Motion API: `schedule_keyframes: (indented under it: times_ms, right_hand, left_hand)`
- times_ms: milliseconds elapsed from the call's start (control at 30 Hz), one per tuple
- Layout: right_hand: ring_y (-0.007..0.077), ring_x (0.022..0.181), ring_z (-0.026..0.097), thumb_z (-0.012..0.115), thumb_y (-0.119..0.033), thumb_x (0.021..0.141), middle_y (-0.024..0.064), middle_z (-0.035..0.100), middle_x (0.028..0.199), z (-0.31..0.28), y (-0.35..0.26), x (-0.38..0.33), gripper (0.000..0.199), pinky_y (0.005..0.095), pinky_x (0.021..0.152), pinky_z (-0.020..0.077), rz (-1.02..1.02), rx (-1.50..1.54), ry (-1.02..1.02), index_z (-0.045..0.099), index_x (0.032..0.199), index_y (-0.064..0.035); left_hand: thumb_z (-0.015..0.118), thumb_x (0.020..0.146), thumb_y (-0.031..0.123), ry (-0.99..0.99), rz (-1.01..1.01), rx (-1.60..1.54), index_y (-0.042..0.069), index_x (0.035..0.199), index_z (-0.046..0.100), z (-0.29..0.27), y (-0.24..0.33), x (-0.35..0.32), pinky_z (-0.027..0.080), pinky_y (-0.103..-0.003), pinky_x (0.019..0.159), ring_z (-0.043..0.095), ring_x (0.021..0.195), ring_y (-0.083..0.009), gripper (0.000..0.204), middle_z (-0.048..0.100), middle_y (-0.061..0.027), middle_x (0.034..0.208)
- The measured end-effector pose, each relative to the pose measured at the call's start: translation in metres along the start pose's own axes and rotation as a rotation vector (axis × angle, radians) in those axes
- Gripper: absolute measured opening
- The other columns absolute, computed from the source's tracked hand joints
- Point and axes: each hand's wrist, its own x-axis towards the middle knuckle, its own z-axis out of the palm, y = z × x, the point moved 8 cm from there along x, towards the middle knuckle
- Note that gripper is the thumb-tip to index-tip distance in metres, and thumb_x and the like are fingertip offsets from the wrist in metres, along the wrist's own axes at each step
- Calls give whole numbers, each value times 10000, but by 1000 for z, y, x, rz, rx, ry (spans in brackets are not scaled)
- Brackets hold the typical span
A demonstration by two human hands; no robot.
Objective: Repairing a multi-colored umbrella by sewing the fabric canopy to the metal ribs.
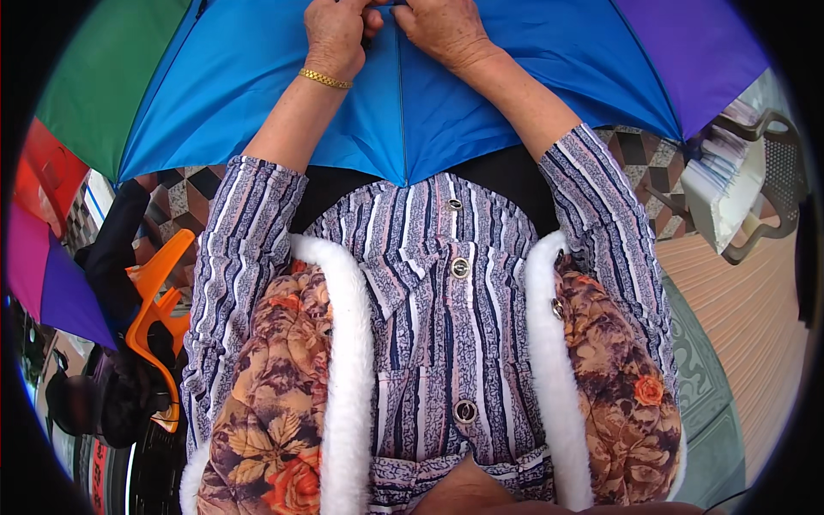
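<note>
Umbrella [232, 77], a single wide one, lay open-spread across the far side, beyond the striped shirt [429, 343], its far part cut off by the top edge. Four of its panels could be counted for certain: one green on the left, two blue in the middle, one purple on the right. Where the blues met, one seam ran nearer to a pointed tip.

Two hands were at the far edge, close to each other over the blue. The left hand [336, 33], above one gold bracelet [325, 79], had its fingers curled; the right hand [442, 30] was bent inward toward it. Both were partly cut off, so I could not tell whether either was closed on anything.

Three buttons showed down the shirt, under one floral vest [275, 412] whose two white fleecy edges lay apart.

On the left, a red shape [51, 172] was cut off by the dark rim; whether it belonged to the same canopy was unclear. Nearer were magenta and purple cloth [30, 249], one orange chair [165, 266], and a dark bulk too blurred to make out.

On the right, one white tray [714, 215] held packets too small to count, beside one perforated grey-brown chair [783, 154].
</note>
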Motion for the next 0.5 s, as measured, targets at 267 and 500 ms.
schedule_keyframes:
  times_ms: [267, 500]
  right_hand:
    - [458, 791, 633, 604, -91, 893, 185, 593, 870, 25, 12, 4, 30, 556, 671, 524, -58, -28, -49, 583, 914, -95]
    - [386, 717, 665, 623, -96, 879, 174, 650, 774, 25, 26, 4, 40, 473, 658, 553, -35, 197, 65, 636, 887, -59]
  left_hand:
    - [600, 975, 164, 28, 47, -15, 77, 829, 648, 2, 7, -3, 353, -265, 442, 470, 467, -106, 177, 560, 2, 589]
    - [607, 973, 139, -164, 70, -408, 78, 857, 645, 8, 6, -7, 367, -259, 437, 473, 456, -105, 136, 558, 0, 581]
